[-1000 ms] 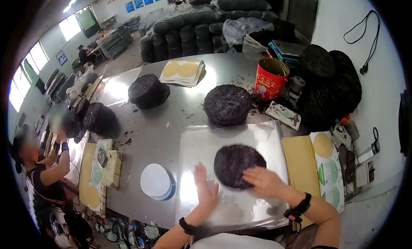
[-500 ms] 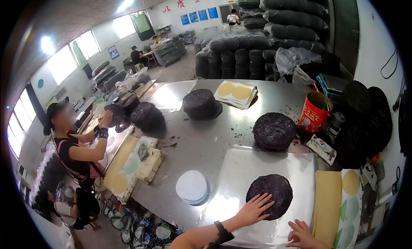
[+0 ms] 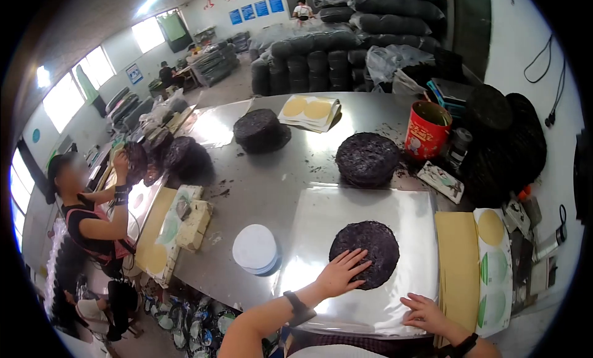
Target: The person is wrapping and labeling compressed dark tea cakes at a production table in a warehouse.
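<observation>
A dark, rough round cake that looks like dried seaweed lies flat on a clear plastic sheet. My left hand rests with outstretched fingers on its lower left part. Over the lower right of the sheet is my right hand, apart from the cake, its fingers spread and a little bent. Beside the sheet on the left stands a pile of white round discs. To the right lie tan paper sheets and a strip printed with yellow and green circles.
Behind the sheet is a stack of dark cakes, near a red bucket. Another dark stack and printed labels lie farther back on the metal table. At left a co-worker handles a dark cake.
My view has shifted, so the table appears higher and farther left. My left hand stays on the cake; my right hand stays apart from it. The co-worker's hands and cake have moved.
</observation>
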Action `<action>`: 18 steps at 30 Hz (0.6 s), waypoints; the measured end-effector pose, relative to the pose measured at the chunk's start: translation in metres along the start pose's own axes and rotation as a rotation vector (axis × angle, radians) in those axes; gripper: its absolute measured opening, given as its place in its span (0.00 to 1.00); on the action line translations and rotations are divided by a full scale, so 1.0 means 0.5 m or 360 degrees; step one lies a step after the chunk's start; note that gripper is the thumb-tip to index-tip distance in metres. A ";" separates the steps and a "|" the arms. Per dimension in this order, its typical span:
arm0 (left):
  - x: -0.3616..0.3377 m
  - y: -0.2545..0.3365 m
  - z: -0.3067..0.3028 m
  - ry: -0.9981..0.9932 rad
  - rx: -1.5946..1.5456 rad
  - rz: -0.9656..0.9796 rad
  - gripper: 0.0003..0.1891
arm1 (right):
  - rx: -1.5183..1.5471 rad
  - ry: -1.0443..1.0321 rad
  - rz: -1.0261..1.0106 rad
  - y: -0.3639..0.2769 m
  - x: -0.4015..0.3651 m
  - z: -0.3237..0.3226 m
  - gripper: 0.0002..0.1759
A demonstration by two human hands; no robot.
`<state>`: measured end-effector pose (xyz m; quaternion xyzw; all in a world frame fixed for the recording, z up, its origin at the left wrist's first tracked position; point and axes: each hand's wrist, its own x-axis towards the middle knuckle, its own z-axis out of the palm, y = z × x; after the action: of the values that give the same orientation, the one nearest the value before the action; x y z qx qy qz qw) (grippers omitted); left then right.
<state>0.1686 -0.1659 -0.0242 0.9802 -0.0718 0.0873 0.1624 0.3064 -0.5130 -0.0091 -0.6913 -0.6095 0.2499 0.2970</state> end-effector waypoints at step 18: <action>0.048 -0.047 -0.052 -0.0277 -0.0915 -0.0298 0.20 | -0.0581 0.0219 -0.0088 -0.048 0.167 -0.062 0.14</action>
<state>0.1922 -0.1378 -0.0023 0.9003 -0.0167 -0.0360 0.4334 0.3226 -0.4318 0.0312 -0.7322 -0.6416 0.0793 0.2145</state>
